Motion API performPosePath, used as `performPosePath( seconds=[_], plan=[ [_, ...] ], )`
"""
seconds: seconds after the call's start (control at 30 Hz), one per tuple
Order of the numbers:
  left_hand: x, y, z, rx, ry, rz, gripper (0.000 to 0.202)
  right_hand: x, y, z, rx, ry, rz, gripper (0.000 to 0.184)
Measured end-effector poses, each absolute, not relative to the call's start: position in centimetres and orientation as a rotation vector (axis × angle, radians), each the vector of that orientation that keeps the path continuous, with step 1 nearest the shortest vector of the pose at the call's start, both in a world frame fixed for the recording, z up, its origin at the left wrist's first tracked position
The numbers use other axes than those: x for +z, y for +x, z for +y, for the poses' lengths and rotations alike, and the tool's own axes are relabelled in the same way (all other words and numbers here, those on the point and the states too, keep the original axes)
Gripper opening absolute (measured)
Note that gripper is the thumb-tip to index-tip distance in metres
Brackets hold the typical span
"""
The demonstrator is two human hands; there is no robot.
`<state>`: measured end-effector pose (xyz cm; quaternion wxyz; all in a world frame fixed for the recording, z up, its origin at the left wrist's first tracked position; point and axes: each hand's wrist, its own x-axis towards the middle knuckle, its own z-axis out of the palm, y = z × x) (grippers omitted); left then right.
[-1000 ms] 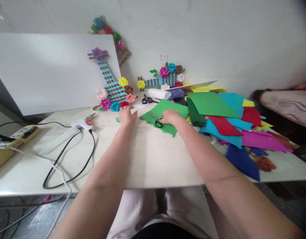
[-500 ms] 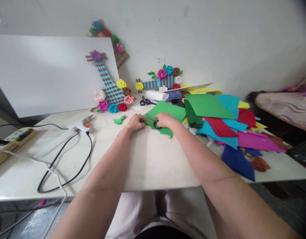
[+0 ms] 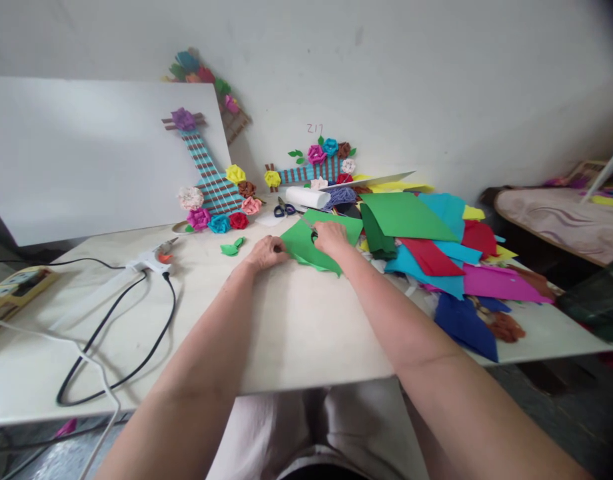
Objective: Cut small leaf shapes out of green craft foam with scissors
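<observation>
A green paper or felt sheet (image 3: pixel 331 221) lies on the table in front of me, its near edge cut ragged. My left hand (image 3: pixel 268 253) is closed at the sheet's left corner, fingers curled on its edge. Scissors with dark handles (image 3: pixel 314 235) are in my right hand (image 3: pixel 330 239), which rests over the middle of the sheet; the blades point away to the upper left. Most of the handles are hidden by my fingers. Left of my left hand lie small green cut leaves (image 3: pixel 232 247).
A glue gun (image 3: pixel 151 261) with a looping black cable and a power strip (image 3: pixel 19 291) are at left. Coloured sheets (image 3: pixel 411 217) pile up at right. Flower-decorated guitar shapes (image 3: pixel 214 183) lean at the back, near another pair of scissors (image 3: pixel 284 210).
The scissors have turned and shifted toward the sheet's far side with my right hand. My left hand stays at the left corner. The whole view has shifted slightly.
</observation>
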<state>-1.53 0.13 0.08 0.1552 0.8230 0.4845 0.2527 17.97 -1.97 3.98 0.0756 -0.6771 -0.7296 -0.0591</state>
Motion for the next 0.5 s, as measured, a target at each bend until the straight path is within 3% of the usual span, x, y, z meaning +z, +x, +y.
performPosePath(
  seconds=[0.13,0.33,0.5],
  plan=[
    [-0.5,-1.2,0.7,0.966,2.257,1.504,0.023,4.0,18.9,-1.6,-0.18,-2.134,-2.051,0.032],
    [-1.2,0.1,1.5,0.877,2.228,1.858,0.018,3.5,19.9,-0.9,-0.02,-2.289,-1.964,0.033],
    [-0.8,1.0,1.4,0.88,2.075,2.002,0.027,3.5,19.7,-1.5,0.017,-2.295,-1.947,0.035]
  ],
)
